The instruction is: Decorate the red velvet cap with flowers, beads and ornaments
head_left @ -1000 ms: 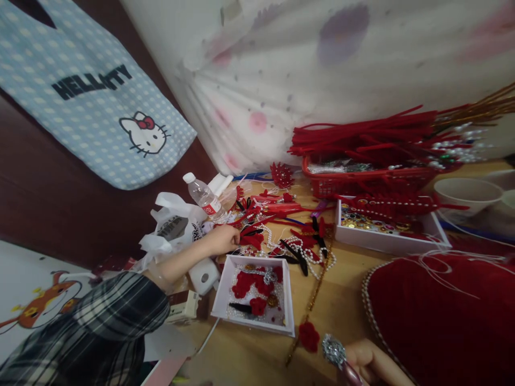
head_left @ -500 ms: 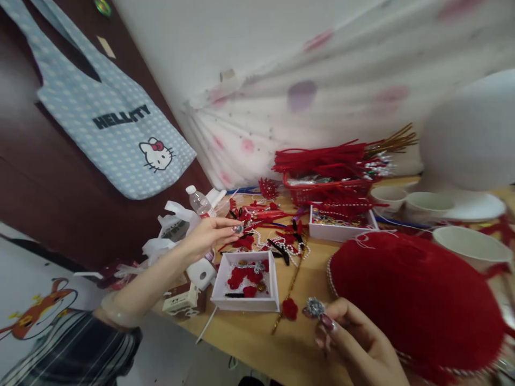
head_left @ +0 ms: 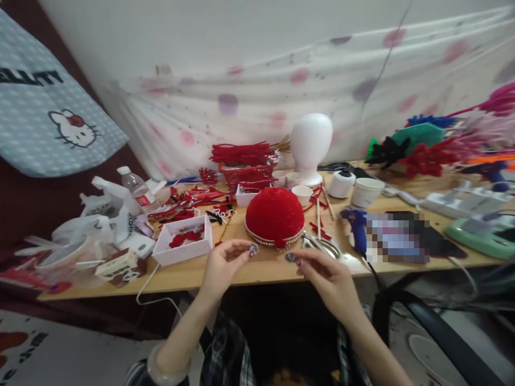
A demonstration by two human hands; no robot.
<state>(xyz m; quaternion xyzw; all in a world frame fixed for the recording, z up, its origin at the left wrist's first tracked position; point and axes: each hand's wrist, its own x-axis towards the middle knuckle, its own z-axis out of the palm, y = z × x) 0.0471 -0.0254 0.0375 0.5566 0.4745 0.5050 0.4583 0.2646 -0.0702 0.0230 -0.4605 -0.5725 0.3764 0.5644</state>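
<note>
Between thumb and fingers, my left hand (head_left: 227, 262) pinches a small silvery ornament (head_left: 253, 249) in front of the red dome. My right hand (head_left: 325, 276) grips a similar dark silver ornament (head_left: 290, 258) a little to the right. The two pieces are apart. Just behind both hands sits a red velvet dome (head_left: 274, 214), edged with white beads and with a red piece at its front rim. A white box (head_left: 161, 253) holding red flowers and silver bits stands left of my left hand. Scissors (head_left: 322, 245) lie beyond my right hand.
A foam head (head_left: 311, 145) stands at the back, beside a red basket (head_left: 241, 177). A blue glue gun (head_left: 356, 230), phone (head_left: 402, 236) and white cups (head_left: 367, 192) are on the right. Plastic bags (head_left: 96, 214) and a bottle (head_left: 137, 187) are left. A chair arm (head_left: 438, 327) is lower right.
The view has swung right and back. My left hand has come from beyond the white box to the front of the dome, close to my right hand. Both hands still hold ornaments.
</note>
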